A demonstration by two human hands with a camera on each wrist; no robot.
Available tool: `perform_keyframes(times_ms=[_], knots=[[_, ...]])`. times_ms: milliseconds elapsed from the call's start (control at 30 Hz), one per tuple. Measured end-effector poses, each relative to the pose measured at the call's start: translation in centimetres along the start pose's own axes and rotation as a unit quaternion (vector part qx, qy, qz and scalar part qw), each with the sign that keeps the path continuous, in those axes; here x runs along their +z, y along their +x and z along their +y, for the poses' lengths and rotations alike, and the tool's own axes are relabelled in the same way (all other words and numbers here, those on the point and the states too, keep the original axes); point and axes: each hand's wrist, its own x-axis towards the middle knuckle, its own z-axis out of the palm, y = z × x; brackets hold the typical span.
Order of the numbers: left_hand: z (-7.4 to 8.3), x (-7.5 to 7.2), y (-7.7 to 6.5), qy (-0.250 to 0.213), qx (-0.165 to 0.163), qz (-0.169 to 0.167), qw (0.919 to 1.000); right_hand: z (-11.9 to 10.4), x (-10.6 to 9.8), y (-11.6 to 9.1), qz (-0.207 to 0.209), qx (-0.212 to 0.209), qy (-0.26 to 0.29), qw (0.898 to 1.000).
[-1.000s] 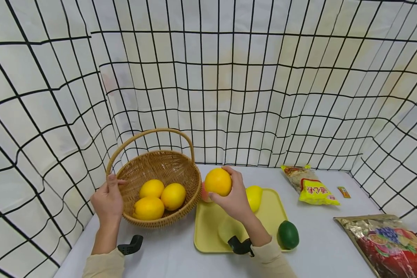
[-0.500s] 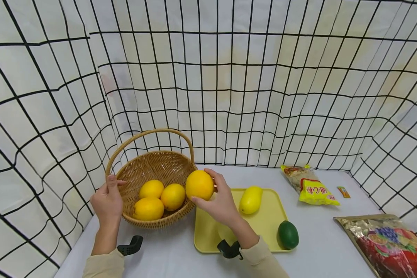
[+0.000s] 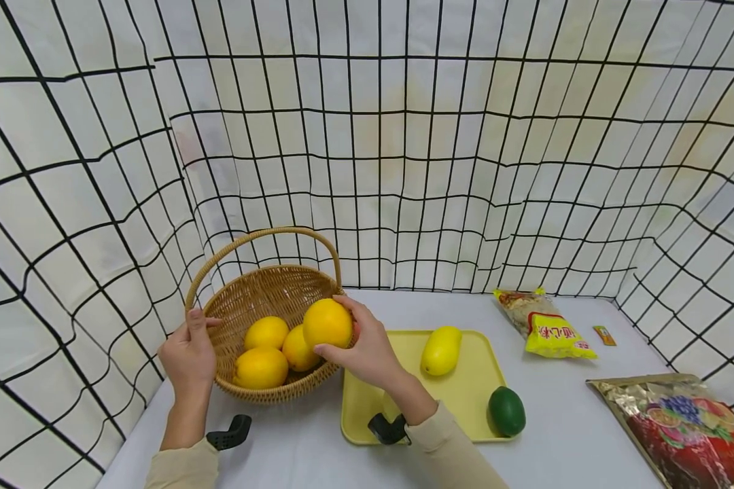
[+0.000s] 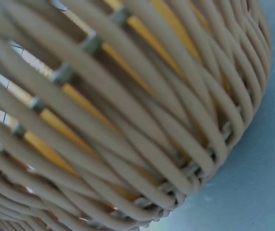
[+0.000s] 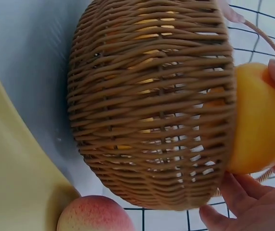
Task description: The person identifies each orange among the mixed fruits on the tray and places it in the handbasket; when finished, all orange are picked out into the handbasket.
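Note:
My left hand (image 3: 189,353) grips the left side of a wicker basket (image 3: 281,282) near the foot of its arched handle. Several yellow-orange fruits, among them one lemon-shaped fruit (image 3: 261,367), lie inside the basket. Between the thumb and fingers of my right hand (image 3: 370,346) is a round orange (image 3: 327,323), held over the basket's right rim. In the right wrist view the orange (image 5: 257,120) shows just beyond the rim, with fingertips on both its sides. The left wrist view is filled by the woven basket wall (image 4: 127,110), with yellow showing through its gaps.
Right of the basket lies a yellow tray (image 3: 474,407) with a yellow papaya-like fruit (image 3: 442,350), a dark green avocado-like fruit (image 3: 506,411) and a peach (image 5: 96,214). Farther right are a snack bag (image 3: 547,326), a small packet (image 3: 604,335) and a large red-gold bag (image 3: 679,421). Black-gridded cloth walls surround the table.
My right hand has carried the orange leftward from above the tray to over the basket's right rim. The left hand keeps its grip on the basket, which stays in place.

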Motion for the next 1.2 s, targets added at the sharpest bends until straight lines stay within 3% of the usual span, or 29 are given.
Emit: perform_keyframes(times_ms=[300, 533, 700, 1000, 1200], knots=[[0.1, 0.1, 0.0, 0.001, 0.003, 0.0, 1.0, 0.1, 1.9, 0.3, -0.012, 0.001, -0.082, 0.997], [0.0, 0.1, 0.0, -0.001, 0.001, 0.003, 1.0, 0.3, 3.0, 0.1, -0.01, -0.034, -0.184, 0.982], [0.2, 0.1, 0.1, -0.006, 0.015, 0.001, 0.9999, 0.1, 3.2, 0.0, -0.019, -0.034, -0.223, 0.974], [0.4, 0.0, 0.0, -0.002, 0.016, -0.001, 0.9999, 0.4, 2.8, -0.4, -0.028, -0.056, -0.2, 0.978], [0.3, -0.1, 0.0, -0.008, 0.013, -0.005, 0.9999, 0.4, 1.9, -1.4, -0.038, -0.041, -0.106, 0.993]])
